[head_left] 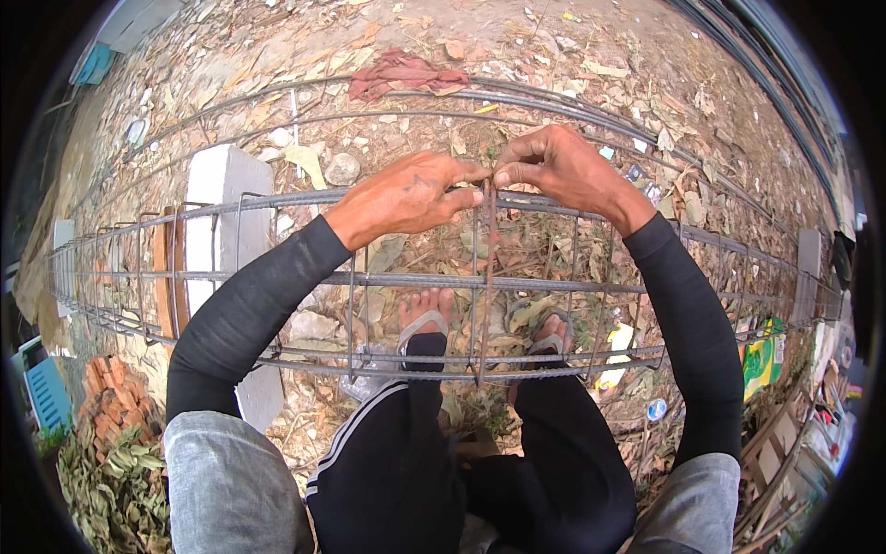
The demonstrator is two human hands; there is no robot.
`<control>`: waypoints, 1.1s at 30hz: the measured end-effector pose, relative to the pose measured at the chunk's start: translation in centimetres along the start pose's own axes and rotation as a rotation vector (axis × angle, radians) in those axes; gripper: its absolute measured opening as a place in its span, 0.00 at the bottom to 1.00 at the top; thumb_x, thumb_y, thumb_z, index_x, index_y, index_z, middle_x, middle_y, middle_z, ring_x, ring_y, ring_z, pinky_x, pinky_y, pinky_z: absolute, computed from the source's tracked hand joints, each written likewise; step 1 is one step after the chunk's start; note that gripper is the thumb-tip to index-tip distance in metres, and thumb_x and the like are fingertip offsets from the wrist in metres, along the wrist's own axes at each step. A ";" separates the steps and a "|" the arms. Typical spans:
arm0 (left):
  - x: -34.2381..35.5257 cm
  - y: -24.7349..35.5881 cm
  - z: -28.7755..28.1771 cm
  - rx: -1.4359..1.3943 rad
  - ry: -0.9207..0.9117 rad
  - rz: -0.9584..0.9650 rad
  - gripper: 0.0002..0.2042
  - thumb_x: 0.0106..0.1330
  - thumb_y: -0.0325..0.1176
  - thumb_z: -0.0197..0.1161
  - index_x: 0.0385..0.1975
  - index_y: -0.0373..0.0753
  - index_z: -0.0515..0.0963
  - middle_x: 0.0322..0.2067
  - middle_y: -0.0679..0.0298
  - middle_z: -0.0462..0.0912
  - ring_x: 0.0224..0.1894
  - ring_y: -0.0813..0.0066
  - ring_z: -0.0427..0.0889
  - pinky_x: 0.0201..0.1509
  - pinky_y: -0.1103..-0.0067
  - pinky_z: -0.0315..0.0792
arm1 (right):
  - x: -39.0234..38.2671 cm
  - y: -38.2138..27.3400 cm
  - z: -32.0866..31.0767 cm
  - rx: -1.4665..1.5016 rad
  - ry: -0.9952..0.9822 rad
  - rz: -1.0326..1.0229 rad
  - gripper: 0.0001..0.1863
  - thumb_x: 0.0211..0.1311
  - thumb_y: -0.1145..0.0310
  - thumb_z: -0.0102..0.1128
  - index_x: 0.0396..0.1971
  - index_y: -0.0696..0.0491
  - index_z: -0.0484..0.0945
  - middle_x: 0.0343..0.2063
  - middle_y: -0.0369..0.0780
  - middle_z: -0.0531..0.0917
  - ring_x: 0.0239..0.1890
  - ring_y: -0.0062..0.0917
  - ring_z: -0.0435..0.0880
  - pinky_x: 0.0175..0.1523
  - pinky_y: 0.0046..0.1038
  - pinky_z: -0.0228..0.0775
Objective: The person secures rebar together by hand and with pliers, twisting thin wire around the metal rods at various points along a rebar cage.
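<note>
A long cage of steel reinforcing bars (397, 279) lies crosswise in front of me, with thin square stirrups around its long bars. A rusty brown stirrup (490, 240) stands near the middle, beside a greyer one. At its top corner, by the far upper bar, my left hand (415, 192) closes thumb and forefinger together from the left. Opposite it, my right hand (558, 166) pinches with its fingertips, almost meeting the left fingers. Whatever thin piece lies between the fingertips is too small to make out.
A white block (210, 222) and a brown wooden piece (169, 268) stand under the cage's left part. Loose bars (517, 97) and a red cloth (401, 74) lie beyond. Broken bricks (115, 402) are heaped at left. My sandalled feet are below the cage, on leaf-littered ground.
</note>
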State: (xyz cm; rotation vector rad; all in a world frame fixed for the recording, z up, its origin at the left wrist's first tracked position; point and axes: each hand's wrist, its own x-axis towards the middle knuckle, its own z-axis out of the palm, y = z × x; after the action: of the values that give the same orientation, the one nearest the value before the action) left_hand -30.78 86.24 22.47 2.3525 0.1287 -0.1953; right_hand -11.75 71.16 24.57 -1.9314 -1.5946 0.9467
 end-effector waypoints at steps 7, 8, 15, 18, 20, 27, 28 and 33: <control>0.3 0.1 -0.3 -0.145 -0.101 -0.108 0.23 0.71 0.47 0.58 0.58 0.39 0.78 0.36 0.45 0.83 0.43 0.51 0.82 0.51 0.62 0.73 | -2.2 0.5 2.4 -0.049 0.219 0.045 0.12 0.65 0.60 0.64 0.42 0.50 0.88 0.34 0.44 0.87 0.36 0.38 0.85 0.43 0.40 0.73; 0.0 -0.5 0.2 -0.093 -0.029 -0.054 0.23 0.71 0.48 0.58 0.58 0.40 0.78 0.40 0.46 0.82 0.47 0.51 0.81 0.54 0.63 0.72 | -2.6 -0.2 2.7 -0.049 0.218 0.044 0.12 0.65 0.60 0.64 0.42 0.50 0.88 0.34 0.44 0.87 0.36 0.38 0.85 0.43 0.40 0.73; 0.3 -1.1 0.3 -0.056 -0.017 -0.050 0.25 0.69 0.52 0.59 0.59 0.44 0.78 0.48 0.47 0.80 0.56 0.52 0.75 0.61 0.64 0.69 | -2.9 -1.3 2.3 -0.354 0.334 -0.171 0.14 0.62 0.65 0.63 0.48 0.45 0.85 0.50 0.39 0.82 0.45 0.35 0.83 0.52 0.38 0.70; 0.9 -1.1 0.0 -0.154 -0.108 -0.121 0.25 0.66 0.50 0.62 0.57 0.41 0.80 0.56 0.48 0.79 0.59 0.53 0.75 0.63 0.65 0.68 | -2.2 -0.7 1.7 -0.396 0.271 -0.244 0.12 0.61 0.66 0.63 0.45 0.44 0.86 0.52 0.37 0.81 0.48 0.33 0.82 0.53 0.38 0.70; 0.8 -0.6 -0.4 -0.135 -0.096 -0.115 0.25 0.65 0.50 0.62 0.57 0.42 0.80 0.56 0.47 0.78 0.59 0.53 0.75 0.63 0.65 0.67 | -2.2 -0.6 1.4 -0.489 0.267 -0.311 0.12 0.60 0.66 0.63 0.44 0.43 0.86 0.52 0.36 0.81 0.50 0.31 0.81 0.53 0.38 0.71; 0.7 -0.5 -0.8 -0.132 -0.104 -0.116 0.27 0.64 0.52 0.62 0.58 0.41 0.78 0.55 0.45 0.78 0.61 0.52 0.74 0.64 0.65 0.67 | -2.8 -1.0 1.6 -0.849 0.296 -0.582 0.13 0.54 0.67 0.63 0.41 0.43 0.86 0.46 0.32 0.80 0.48 0.25 0.78 0.58 0.37 0.69; 0.6 -0.4 -0.7 -0.133 -0.102 -0.119 0.27 0.64 0.52 0.62 0.58 0.41 0.78 0.55 0.45 0.78 0.61 0.52 0.74 0.64 0.65 0.67 | -2.9 -1.2 1.6 -0.859 0.281 -0.616 0.12 0.55 0.68 0.62 0.41 0.44 0.85 0.45 0.32 0.80 0.48 0.25 0.78 0.59 0.39 0.69; 0.6 0.1 -0.6 -0.078 -0.093 -0.120 0.26 0.66 0.50 0.60 0.58 0.40 0.78 0.53 0.45 0.79 0.60 0.51 0.74 0.63 0.65 0.68 | -2.7 -3.4 0.9 -1.017 0.177 -0.492 0.06 0.59 0.68 0.60 0.36 0.49 0.83 0.39 0.33 0.81 0.44 0.25 0.80 0.60 0.43 0.67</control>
State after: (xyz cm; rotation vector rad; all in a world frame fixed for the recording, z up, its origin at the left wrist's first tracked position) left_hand -30.10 86.65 22.88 2.2551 0.2285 -0.3518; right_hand -14.93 69.26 27.03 -1.8879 -2.5303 -0.3236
